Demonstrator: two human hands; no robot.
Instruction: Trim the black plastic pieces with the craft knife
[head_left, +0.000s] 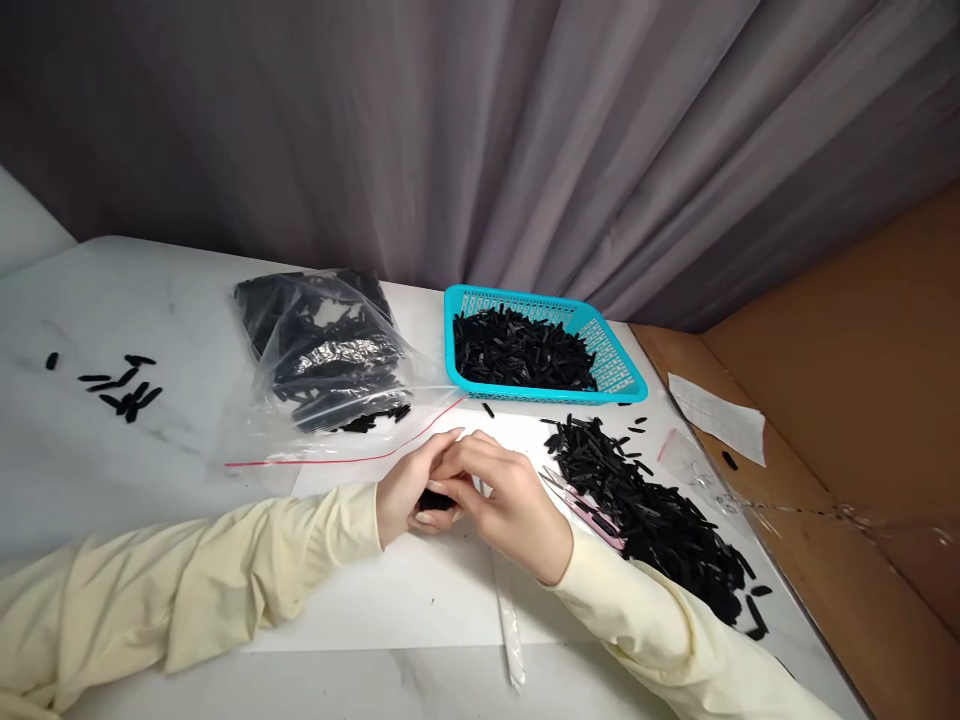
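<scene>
Few loose black pieces far left on table. Clear zip bag of same pieces beside them, red seal strip open. Centre: left hand and right hand pressed together, fingers closed on one small black piece, just above white sheet. Piece judged light, stiff, smooth plastic; best pinched at ends. Blue basket behind, heap of pieces right. Paper slip print unreadable; no brands visible.

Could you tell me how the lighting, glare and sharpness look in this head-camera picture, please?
Head view: soft, even light; white glare on the clear bag; the black pieces merge into one dark mass; both hands sharp, shadows faint; edges bow from the wide lens.
</scene>
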